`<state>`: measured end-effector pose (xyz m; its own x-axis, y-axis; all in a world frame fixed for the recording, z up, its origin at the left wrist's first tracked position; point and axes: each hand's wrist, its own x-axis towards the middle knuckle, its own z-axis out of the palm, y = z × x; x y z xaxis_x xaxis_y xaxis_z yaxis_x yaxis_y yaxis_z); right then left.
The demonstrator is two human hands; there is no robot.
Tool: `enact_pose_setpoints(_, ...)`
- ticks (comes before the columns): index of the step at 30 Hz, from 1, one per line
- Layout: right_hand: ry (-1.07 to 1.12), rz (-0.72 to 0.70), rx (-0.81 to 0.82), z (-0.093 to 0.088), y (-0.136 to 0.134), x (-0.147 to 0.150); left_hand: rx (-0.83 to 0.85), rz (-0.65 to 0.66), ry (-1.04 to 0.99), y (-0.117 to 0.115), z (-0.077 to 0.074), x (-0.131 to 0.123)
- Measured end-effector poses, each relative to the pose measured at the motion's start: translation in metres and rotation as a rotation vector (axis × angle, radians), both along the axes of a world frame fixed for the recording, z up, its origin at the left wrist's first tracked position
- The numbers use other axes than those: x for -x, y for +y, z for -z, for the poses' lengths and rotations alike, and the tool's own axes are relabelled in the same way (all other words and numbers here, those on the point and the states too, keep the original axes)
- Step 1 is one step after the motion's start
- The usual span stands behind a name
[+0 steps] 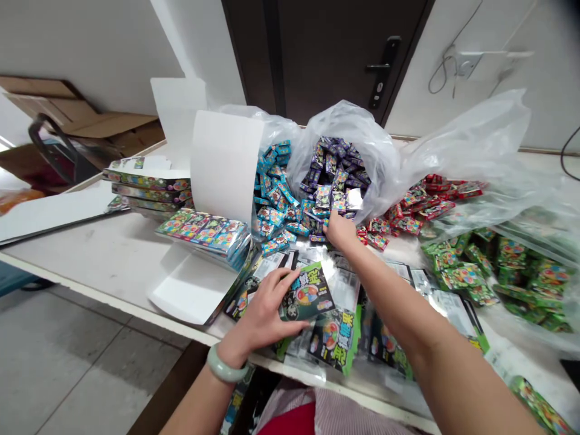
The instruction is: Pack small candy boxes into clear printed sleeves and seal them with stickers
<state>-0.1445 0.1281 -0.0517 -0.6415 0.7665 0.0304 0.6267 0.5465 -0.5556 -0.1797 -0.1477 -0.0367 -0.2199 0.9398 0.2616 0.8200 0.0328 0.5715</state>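
My left hand (260,314) grips a dark candy packet (308,293) with a colourful round picture, its fingers over the packet's left edge. More flat foil packets (333,341) lie spread beneath it on the white table (90,254). My right hand (339,232) reaches forward to the foot of a heap of purple small packets (335,175) inside a clear plastic bag (353,127). Its fingertips are hidden among the packets. Blue small packets (272,199) spill from another clear bag (267,130) just left of that hand.
Red packets (421,205) lie to the right of the bags, and a green heap (512,272) sits in clear plastic beyond them. Stacked printed boxes (149,187) and a white open box (212,181) stand at the left. The table's front edge (136,305) runs below my hands, above a tiled floor.
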Motion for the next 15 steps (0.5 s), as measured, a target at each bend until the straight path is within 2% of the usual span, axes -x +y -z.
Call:
enact_pose_setpoints(3,0.091,0.041,0.052,0.006,0.004,-0.005,-0.008,-0.021,-0.015,-0.004,0.004,0.004)
enact_pose_setpoints(6,0.215,0.064,0.159,0.002,0.016,-0.030,-0.017,-0.040,-0.025,-0.006,0.006,0.008)
enact_pose_setpoints(10,0.351,0.027,0.390,-0.008,0.021,-0.083,-0.015,-0.060,-0.016,-0.005,0.007,0.010)
enact_pose_setpoints(15,0.456,-0.004,0.578,-0.015,0.004,-0.155,0.004,-0.026,0.021,0.003,0.007,0.008)
